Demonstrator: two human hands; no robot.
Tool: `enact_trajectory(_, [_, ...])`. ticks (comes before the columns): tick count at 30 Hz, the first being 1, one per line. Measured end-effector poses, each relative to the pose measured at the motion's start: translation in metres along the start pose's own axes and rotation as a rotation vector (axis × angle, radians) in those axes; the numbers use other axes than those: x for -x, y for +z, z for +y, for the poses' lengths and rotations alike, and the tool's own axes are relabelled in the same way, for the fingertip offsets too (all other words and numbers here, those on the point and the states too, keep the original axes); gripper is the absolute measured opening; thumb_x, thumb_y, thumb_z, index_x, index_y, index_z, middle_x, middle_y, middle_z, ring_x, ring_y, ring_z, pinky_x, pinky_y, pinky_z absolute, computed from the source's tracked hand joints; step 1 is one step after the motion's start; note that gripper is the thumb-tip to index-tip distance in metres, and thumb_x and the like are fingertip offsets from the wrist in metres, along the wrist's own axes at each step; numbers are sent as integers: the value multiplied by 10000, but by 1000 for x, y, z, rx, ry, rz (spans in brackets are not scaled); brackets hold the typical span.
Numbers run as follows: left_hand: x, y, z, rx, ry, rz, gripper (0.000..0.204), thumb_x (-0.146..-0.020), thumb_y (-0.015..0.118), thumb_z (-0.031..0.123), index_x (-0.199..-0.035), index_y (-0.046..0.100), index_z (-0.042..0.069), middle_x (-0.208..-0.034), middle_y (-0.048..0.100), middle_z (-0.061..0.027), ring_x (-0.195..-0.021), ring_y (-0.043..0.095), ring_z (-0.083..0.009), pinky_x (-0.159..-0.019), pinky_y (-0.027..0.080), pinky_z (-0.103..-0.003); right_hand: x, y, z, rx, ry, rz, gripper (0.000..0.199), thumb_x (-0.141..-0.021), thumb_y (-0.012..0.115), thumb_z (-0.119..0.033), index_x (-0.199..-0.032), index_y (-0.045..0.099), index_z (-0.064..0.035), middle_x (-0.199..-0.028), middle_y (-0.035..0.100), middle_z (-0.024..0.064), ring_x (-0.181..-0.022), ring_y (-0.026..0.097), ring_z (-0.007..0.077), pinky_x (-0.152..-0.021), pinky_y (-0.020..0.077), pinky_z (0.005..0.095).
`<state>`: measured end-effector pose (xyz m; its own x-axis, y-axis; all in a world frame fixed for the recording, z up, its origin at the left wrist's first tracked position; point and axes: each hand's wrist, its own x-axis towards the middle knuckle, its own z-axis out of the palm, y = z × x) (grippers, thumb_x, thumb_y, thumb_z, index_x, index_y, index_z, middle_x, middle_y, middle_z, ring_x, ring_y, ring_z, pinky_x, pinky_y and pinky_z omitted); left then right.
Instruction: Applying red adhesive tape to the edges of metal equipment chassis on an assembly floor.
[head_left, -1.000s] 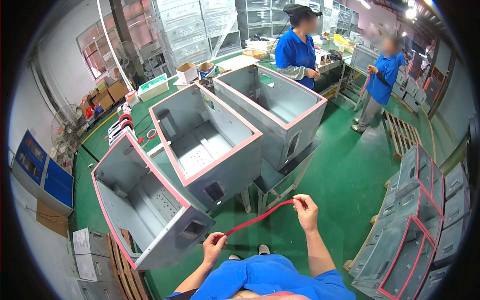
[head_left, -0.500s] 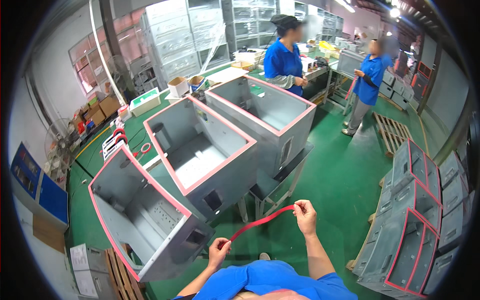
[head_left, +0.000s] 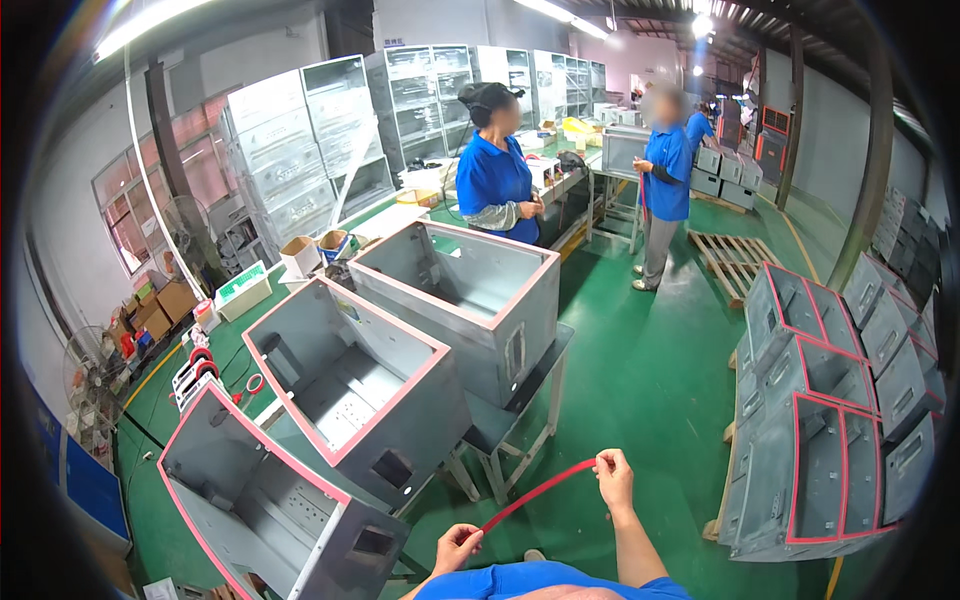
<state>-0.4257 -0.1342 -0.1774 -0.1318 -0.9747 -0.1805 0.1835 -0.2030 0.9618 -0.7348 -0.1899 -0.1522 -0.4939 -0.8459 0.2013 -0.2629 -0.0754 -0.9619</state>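
A thin red strip spans the gap between my two hands, nearly straight and rising toward the right. My left hand pinches its lower end, near the corner of the closest grey metal box. The upper end is pinched in my right hand, over the green floor. Beyond the left hand stand a second grey box and a third one, both with open tops. Pink-red strips line the rims of all three boxes. No box is touched by either hand.
A metal stand supports the boxes. Tape rolls lie at left. On the right, grey boxes with red edging are stacked by a wooden pallet. Two people in blue shirts, a nearer person and a farther person, stand ahead.
My view has tipped up and turned slightly right, so the boxes sit farther left. The strip has gone from wavy to nearly straight, its ends still in both hands.
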Motion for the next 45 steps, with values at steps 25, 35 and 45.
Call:
enact_trajectory(25, [-51, 54, 71, -637, 507, -255, 109, -743, 640, 5, -847, 613, 27, -749, 579, -59, -644, 560, -101, -563, 457, -224, -65, -201, -208, 34, -933, 1313, 337, -919, 361, -168, -1164, 419, 56, -1158, 478, 206, -1030, 503, 286, -906, 393, 383])
enact_trajectory(35, [-58, 82, 64, -690, 569, -375, 188, -723, 647, -13, -898, 623, 53, -841, 595, -80, -730, 605, -186, -613, 495, -271, -29, 5, -85, 122, -711, -715, 427, -745, 658, -223, -1114, 534, -48, -1064, 566, 159, -998, 540, 301, -874, 421, 373])
enact_trajectory(45, [-5, 20, 112, -738, 652, 184, 138, -709, 635, -52, -824, 622, 24, -787, 592, -82, -643, 578, -150, -553, 470, -235, 5, 36, -48, 59, -77, -1232, 162, -834, 554, -166, -944, 580, -50, -736, 631, 73, -654, 617, 159, -613, 481, 276])
